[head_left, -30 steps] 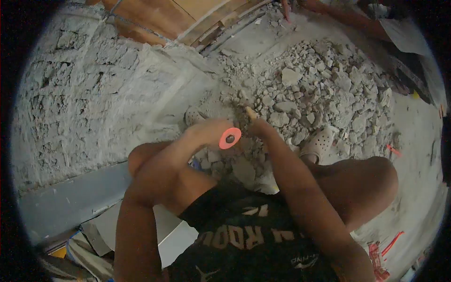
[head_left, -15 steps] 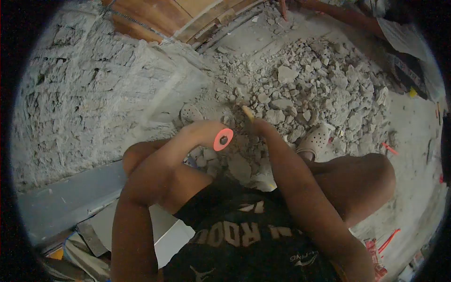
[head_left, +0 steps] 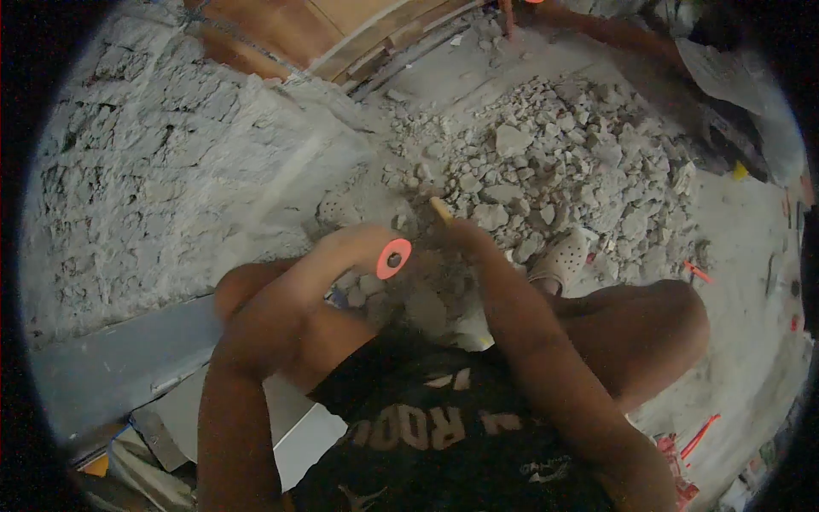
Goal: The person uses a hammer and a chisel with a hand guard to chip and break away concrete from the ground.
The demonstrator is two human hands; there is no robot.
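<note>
My left hand [head_left: 363, 246] is closed around a chisel with a round pink-orange guard [head_left: 386, 267]. The guard's dark metal centre faces up toward me, and the shaft below is hidden. Close by on the right, my right hand [head_left: 463, 237] grips what looks like a hammer by its pale yellow handle [head_left: 440, 209]. One end of that handle sticks out past the fingers; the head cannot be made out in the blur. Both hands are over broken concrete chunks [head_left: 424, 309] between my bent legs.
A heap of rubble [head_left: 589, 162] spreads ahead and to the right, near my beige clog [head_left: 563, 259]. On the left rises a rough chipped wall [head_left: 162, 171]. Wooden boards [head_left: 273, 34] stand at the top. Another person's limb [head_left: 610, 32] shows at upper right.
The view has shifted slightly, so most things sit a little further left. Both hands keep their holds, and the chisel's guard is slightly lower and further left.
</note>
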